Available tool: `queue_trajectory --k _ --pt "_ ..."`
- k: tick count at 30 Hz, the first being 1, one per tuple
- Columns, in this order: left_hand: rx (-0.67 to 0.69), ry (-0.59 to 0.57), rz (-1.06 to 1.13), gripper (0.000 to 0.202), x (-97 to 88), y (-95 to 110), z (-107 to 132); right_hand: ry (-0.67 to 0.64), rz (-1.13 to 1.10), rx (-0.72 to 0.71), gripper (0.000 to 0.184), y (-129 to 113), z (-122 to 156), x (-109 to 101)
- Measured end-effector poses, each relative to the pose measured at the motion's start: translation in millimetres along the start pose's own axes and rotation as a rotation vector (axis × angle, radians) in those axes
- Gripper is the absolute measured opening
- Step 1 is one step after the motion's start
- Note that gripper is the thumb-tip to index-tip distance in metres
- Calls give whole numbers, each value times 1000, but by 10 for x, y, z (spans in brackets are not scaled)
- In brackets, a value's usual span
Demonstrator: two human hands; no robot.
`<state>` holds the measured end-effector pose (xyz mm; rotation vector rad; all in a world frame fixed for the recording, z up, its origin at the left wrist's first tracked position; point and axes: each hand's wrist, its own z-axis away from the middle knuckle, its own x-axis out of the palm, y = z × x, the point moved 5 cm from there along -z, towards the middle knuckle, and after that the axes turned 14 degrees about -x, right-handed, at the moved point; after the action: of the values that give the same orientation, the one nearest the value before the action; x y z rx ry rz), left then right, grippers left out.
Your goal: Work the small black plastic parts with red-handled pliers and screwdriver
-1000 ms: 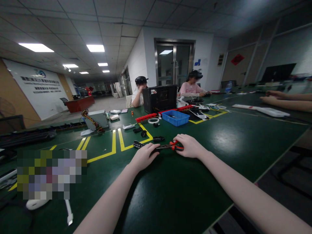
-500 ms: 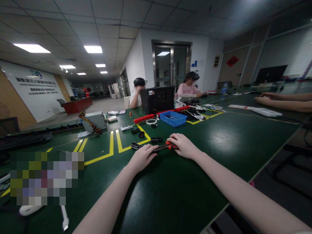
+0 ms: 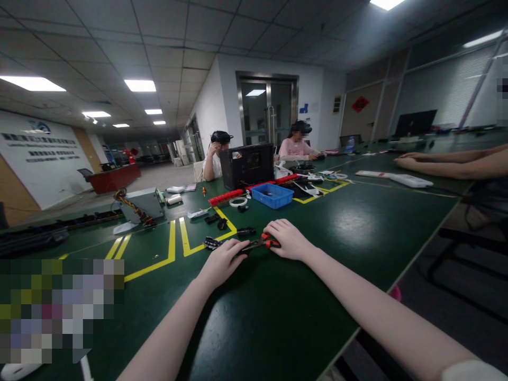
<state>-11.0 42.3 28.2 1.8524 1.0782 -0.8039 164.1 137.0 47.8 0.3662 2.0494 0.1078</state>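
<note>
My right hand (image 3: 291, 241) is closed on the red handles of a pair of pliers (image 3: 257, 243), whose dark jaws point left. At the tip of those jaws my left hand (image 3: 222, 263) is closed, its fingers curled down low over the green table; what lies inside them is hidden. A black ribbed part (image 3: 212, 243) shows just beyond the left knuckles, and I cannot tell whether the fingers touch it. Behind the pliers lies another black cylindrical part (image 3: 246, 231).
A blue bin (image 3: 272, 197) stands past my hands, before a black computer case (image 3: 248, 166). A power supply (image 3: 145, 203) with bundled wires sits left. Two people sit across the table (image 3: 317, 296); another person's forearms (image 3: 448, 161) rest at right, near a white power strip (image 3: 397, 179).
The view has turned slightly to the right, so everything sits further left in the picture. Both hands keep nearly the same pose, and the pliers stay in my right hand.
</note>
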Motion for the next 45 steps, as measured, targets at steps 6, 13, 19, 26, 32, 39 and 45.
queue_trajectory --k 6,13,19,26,32,39,45 --pt "7 19 -6 38 -3 6 12 13 9 17 28 45 36 -23" --pt "6 33 -16 37 -9 3 18 -19 14 29 23 48 50 9" --pt "8 37 -29 37 -10 -5 11 0 -23 24 21 36 58 12" --pt "11 0 -6 38 11 -25 3 33 -48 6 23 25 65 -48" --pt "-15 24 2 37 -2 -33 4 57 -73 -16 38 22 52 -82" --pt "-50 18 19 45 18 -46 0 66 -59 -14 36 17 52 -96" --pt "-68 -1 42 44 37 -72 -6 60 -53 -21 41 11 41 -88"
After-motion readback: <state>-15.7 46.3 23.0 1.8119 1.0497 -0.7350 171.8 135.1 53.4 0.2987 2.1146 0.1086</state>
